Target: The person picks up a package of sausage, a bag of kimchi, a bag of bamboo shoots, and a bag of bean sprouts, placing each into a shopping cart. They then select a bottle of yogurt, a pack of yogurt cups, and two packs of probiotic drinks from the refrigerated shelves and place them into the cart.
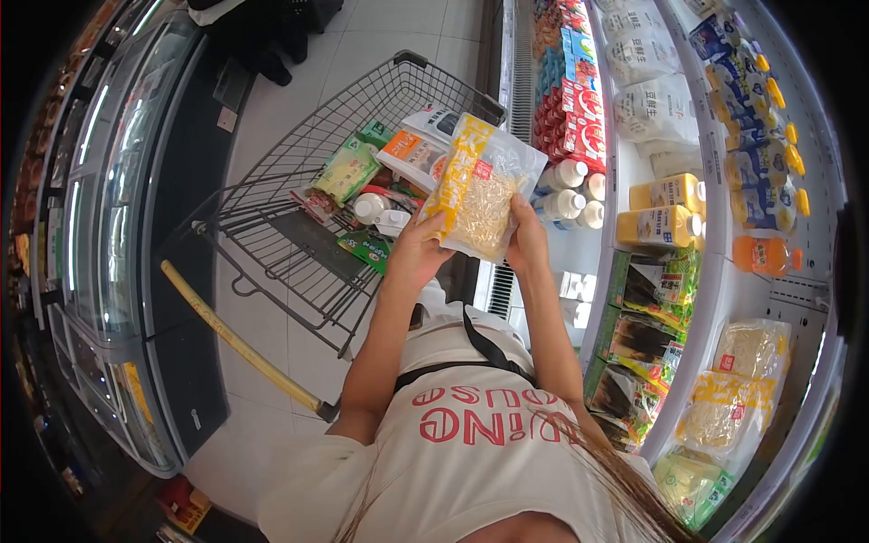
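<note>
Both of my hands hold up a clear bag of pale beige shreds (pixel 482 210) with a yellow printed band and a small red label. My left hand (pixel 422 252) grips its lower left edge, thumb on the front. On the opposite edge, my right hand (pixel 527 237) is closed with its thumb over the plastic. Just beyond and left of the bag, a wire shopping cart (pixel 272 167) carries green packets (pixel 348 170), an orange-and-white packet (pixel 415 156) and a white bottle (pixel 368 208). The bag overlaps part of the cart's contents in this view.
On my right, refrigerated shelves hold yellow jugs (pixel 659 226), white-capped bottles (pixel 563 204), an orange bottle (pixel 768 257) and similar bags of shreds (pixel 724 412). The cart's yellow handle (pixel 240 339) is at my left. A glass-fronted cabinet (pixel 118 190) lines the far left. A person (pixel 258 41) stands beyond the cart.
</note>
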Motion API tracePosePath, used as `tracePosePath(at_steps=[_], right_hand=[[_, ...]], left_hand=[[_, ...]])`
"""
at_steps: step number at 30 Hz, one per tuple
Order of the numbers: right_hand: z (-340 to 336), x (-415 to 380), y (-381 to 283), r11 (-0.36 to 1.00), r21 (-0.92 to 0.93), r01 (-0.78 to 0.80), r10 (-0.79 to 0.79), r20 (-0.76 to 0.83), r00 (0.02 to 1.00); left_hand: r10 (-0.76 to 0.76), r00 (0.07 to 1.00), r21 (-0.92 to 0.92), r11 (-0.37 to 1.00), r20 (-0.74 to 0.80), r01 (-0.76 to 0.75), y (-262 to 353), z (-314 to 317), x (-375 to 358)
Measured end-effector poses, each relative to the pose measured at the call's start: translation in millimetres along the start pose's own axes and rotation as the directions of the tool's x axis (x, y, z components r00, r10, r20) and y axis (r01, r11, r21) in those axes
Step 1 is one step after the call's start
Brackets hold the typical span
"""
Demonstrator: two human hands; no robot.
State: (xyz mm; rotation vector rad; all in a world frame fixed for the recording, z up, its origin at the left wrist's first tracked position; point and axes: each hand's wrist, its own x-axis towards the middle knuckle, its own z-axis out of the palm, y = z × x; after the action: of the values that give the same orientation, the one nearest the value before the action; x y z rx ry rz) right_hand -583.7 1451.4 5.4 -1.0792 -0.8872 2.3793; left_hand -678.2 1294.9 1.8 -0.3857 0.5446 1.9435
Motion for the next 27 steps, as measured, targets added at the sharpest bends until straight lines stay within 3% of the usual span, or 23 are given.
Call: tracePosePath(at_steps=[2, 3, 4, 6, 7, 10, 12, 16, 19, 22, 25, 27], right_hand=[[15, 30, 41, 0.996, 0.012, -0.086, 0.085, 0.083, 0.993], [20, 47, 66, 0.987, 0.023, -0.157, 0.154, 0.091, 0.984], [25, 65, 90, 0.959, 0.075, -0.275, 0.267, 0.092, 0.959], [47, 84, 128, 0.882, 0.160, -0.443, 0.435, 0.085, 0.896], [55, 95, 146, 0.861, 0.089, -0.501, 0.498, 0.049, 0.866], [71, 130, 191, 0.795, -0.076, -0.602, 0.602, -0.022, 0.798], [79, 152, 212, 0.786, -0.121, -0.606, 0.611, 0.002, 0.792], [93, 208, 242, 0.783, -0.267, -0.562, 0.558, -0.097, 0.824], [116, 223, 241, 0.796, -0.284, -0.535, 0.516, -0.144, 0.845], [128, 233, 242, 0.785, -0.330, -0.524, 0.465, -0.246, 0.851], [121, 242, 251, 0.730, -0.548, -0.409, 0.462, -0.047, 0.886], [109, 236, 254, 0.313, -0.944, -0.102, 0.328, 0.006, 0.945]], left_hand=[[0.057, 0.998, -0.260, 0.964, -0.020, -0.060, 18, -29, 1], [0.145, 0.987, -0.269, 0.950, -0.064, -0.157, 26, -36, 4], [0.318, 0.933, -0.104, 0.935, -0.171, -0.338, 30, -45, 9], [0.639, 0.714, 0.274, 0.768, -0.284, -0.578, 37, -68, 24], [0.678, 0.634, 0.362, 0.735, -0.372, -0.574, 45, -102, 38], [0.572, 0.600, 0.251, 0.807, -0.559, -0.535, 82, -152, 53], [0.594, 0.594, 0.268, 0.793, -0.543, -0.548, 96, -181, 72], [0.607, 0.599, 0.292, 0.787, -0.522, -0.543, 122, -228, 119], [0.711, 0.503, 0.434, 0.700, -0.491, -0.567, 131, -264, 166], [0.655, 0.517, 0.445, 0.755, -0.550, -0.482, 144, -274, 183], [0.799, 0.350, 0.758, 0.588, -0.489, -0.282, 156, -307, 200], [0.818, 0.295, 0.818, 0.552, -0.494, -0.161, 165, -343, 200]])
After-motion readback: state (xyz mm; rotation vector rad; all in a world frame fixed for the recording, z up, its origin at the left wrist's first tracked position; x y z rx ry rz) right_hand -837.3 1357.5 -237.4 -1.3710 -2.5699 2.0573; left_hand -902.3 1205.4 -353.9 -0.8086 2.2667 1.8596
